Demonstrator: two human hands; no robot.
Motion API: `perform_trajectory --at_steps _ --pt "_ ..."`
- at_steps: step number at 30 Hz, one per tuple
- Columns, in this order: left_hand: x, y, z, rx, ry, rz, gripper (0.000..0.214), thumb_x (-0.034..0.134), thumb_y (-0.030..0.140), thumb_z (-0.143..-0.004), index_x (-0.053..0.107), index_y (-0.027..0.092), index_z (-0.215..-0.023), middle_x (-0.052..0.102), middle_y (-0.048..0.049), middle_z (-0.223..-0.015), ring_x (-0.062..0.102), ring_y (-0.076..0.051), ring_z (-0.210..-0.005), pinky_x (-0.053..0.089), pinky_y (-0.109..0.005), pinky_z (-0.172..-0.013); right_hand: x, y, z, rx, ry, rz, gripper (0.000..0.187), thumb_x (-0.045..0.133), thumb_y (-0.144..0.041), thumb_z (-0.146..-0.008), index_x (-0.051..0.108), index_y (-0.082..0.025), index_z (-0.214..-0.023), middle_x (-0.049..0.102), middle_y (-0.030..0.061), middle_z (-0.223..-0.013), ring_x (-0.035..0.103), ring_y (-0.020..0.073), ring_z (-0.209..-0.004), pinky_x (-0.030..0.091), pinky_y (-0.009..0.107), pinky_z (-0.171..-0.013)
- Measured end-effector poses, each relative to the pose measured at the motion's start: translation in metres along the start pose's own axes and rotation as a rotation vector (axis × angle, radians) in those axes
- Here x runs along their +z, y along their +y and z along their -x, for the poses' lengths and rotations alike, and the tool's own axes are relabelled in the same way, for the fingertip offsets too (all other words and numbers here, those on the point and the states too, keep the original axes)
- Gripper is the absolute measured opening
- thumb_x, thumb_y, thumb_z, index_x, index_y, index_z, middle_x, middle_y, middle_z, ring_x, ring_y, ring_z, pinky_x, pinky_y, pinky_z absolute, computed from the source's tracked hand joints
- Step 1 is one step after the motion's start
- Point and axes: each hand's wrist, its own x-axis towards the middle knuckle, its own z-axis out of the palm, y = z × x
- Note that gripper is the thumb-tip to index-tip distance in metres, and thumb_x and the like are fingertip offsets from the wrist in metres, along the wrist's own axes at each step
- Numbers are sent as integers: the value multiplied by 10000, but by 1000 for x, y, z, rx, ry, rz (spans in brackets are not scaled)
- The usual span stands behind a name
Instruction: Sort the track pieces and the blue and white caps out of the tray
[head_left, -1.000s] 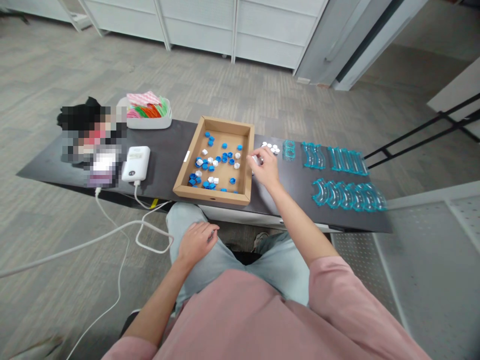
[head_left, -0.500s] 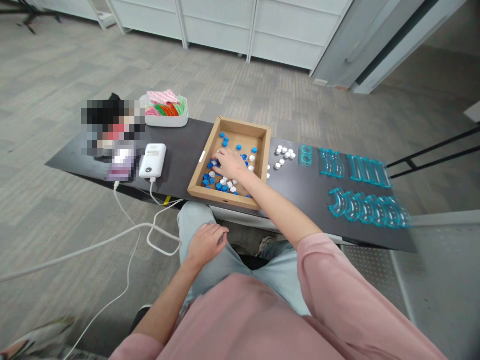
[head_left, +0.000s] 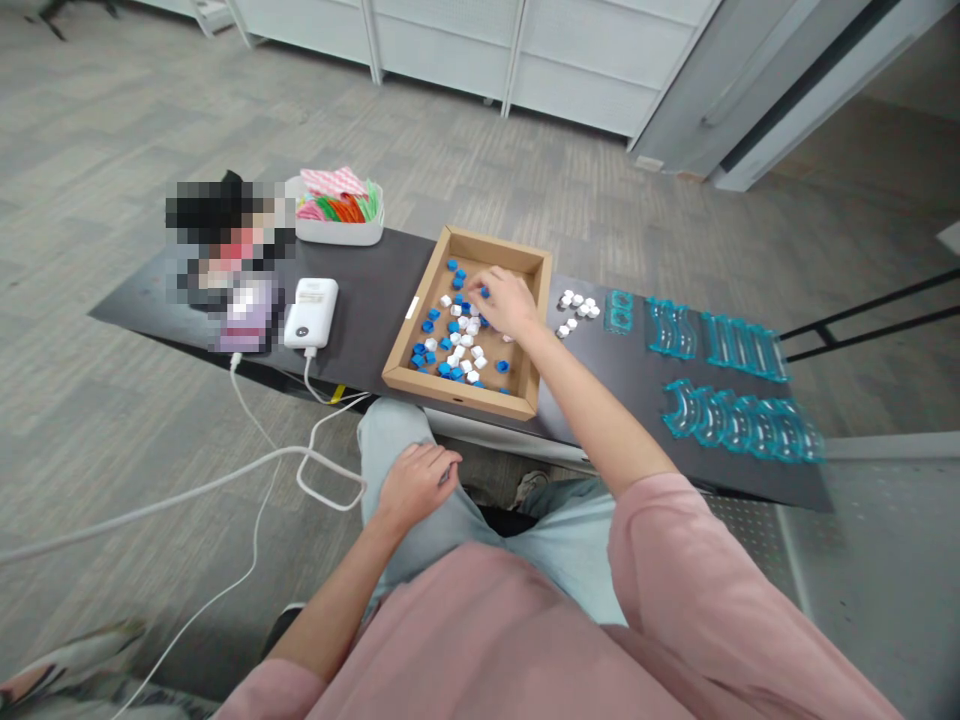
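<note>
A shallow cardboard tray (head_left: 457,391) on a dark table (head_left: 367,300) holds several small blue and white hexagonal pieces (head_left: 454,343). My right hand (head_left: 507,300) reaches into the tray's far right part, fingers curled down over the pieces; what it grips, if anything, is hidden. A small cluster of white pieces (head_left: 577,305) lies on the table just right of the tray. My left hand (head_left: 416,482) rests loosely curled on my left thigh, holding nothing visible.
Rows of clear teal curved parts (head_left: 739,415) lie on the table's right. A white power bank (head_left: 310,313) with a cable, a white bin of coloured strips (head_left: 339,212) and a blurred-out pile sit on the left. White cable loops hang below the table edge.
My right hand went from the white pieces beside the tray into the tray's near left, then back toward its far right. The left hand stayed on my thigh.
</note>
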Motion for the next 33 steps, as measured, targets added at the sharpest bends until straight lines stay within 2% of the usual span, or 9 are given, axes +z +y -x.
perform_trajectory --at_steps 6,8,10,13,17,20,26,30,33 --pt "4 -2 1 53 71 -6 311 599 135 -1102 853 315 -1098 893 -41 -995 839 -282 -939 622 -472 -871 -44 103 65 223 217 58 407 595 -480 -1154 792 -232 -1410 730 215 -1494 643 474 -1469 483 683 -1260" --pt "5 -3 1 58 85 -4 306 595 149 -1114 854 311 -1100 892 -39 -992 834 -282 -925 611 -473 -863 -50 132 93 264 225 53 563 655 -600 -1109 753 -214 -1508 687 240 -1583 600 489 -1545 459 705 -1318" --pt "6 -3 1 58 84 -5 312 588 154 -1121 856 312 -1103 895 -38 -1000 829 -281 -918 602 -476 -860 -50 148 117 244 151 45 840 751 -748 -1015 677 -201 -1647 592 262 -1733 512 516 -1650 402 730 -1385" --pt "5 -3 0 49 63 -20 314 583 162 -1132 857 313 -1105 899 -35 -1011 828 -283 -925 593 -479 -863 -40 153 136 215 -19 79 1234 843 -876 -880 496 -185 -1842 342 268 -1945 304 571 -1789 273 768 -1456" --pt "3 -1 -1 24 14 -44 323 579 166 -1140 862 321 -1114 904 -40 -1031 834 -289 -953 590 -469 -888 -26 154 128 273 -141 125 1395 832 -916 -854 330 -199 -1940 143 235 -2028 112 607 -1848 185 802 -1470" --pt "1 0 -2 -2 -17 -51 328 594 152 -1122 871 327 -1109 902 -56 -1021 834 -300 -955 594 -460 -890 -20 165 111 266 -184 134 1325 799 -885 -892 326 -241 -1948 144 208 -2037 106 617 -1846 189 828 -1453" --pt "-1 2 -3 -39 -49 -48 354 577 149 -1121 875 340 -1106 882 -83 -992 820 -311 -945 594 -468 -896 -12 179 94 264 -163 109 1120 682 -808 -994 380 -279 -1934 214 179 -2027 171 607 -1830 208 854 -1426" --pt "1 1 -2 -44 -49 -57 333 593 147 -1114 871 331 -1114 887 -75 -1004 822 -301 -951 594 -464 -906 -17 175 94 235 -139 124 1234 707 -951 -931 394 -293 -1927 169 173 -2034 85 626 -1838 104 869 -1433" --pt "5 -2 0 -25 -29 -76 310 623 129 -1092 872 313 -1113 887 -64 -1003 833 -298 -948 602 -460 -894 -22 173 94 243 -210 93 1424 769 -1045 -822 346 -278 -1945 174 204 -2026 108 626 -1835 146 827 -1447"
